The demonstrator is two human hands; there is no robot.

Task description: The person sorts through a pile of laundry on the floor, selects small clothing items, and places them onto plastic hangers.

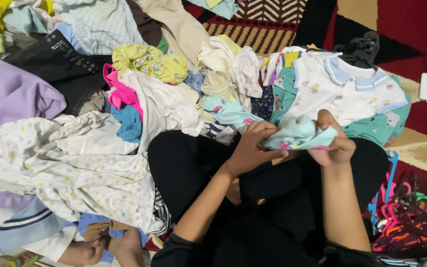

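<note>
We see the left hand (251, 148) and the right hand (333, 143) both pinching a small pale mint garment (300, 134) between fingers and thumb, holding it bunched just above the lap in black trousers (189, 168). Just beyond it lies a white baby shirt with blue collar (344, 86) on a teal cloth (371, 129), with a star-printed white cloth (75, 168) heaped to the left on the patterned red rug (411, 29). A tangle of coloured plastic hangers (406, 222) sits at the lower right.
</note>
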